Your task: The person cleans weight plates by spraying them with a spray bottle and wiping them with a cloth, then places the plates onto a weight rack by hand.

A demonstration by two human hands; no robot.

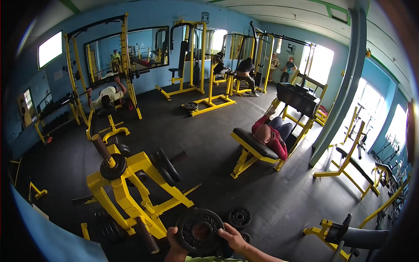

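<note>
A round black weight plate (188,229) with raised lettering and a hole in its middle is held up in front of my body. My left hand (173,240) grips its left edge. My right hand (232,238) clasps the right edge, thumb over the face. Below, on the dark floor, lies a smaller black plate (232,222), with part of another plate (246,237) next to it. Just to the left stands a yellow plate rack (126,188) with bar pegs, several of them carrying black plates (165,169).
A person in a red top (276,142) lies on a leg press (244,160) ahead. Another person (109,95) lies under a barbell at the left rack. More people (246,67) are by the back machines. A blue-grey pillar (338,100) and a padded bench (358,238) are on the right.
</note>
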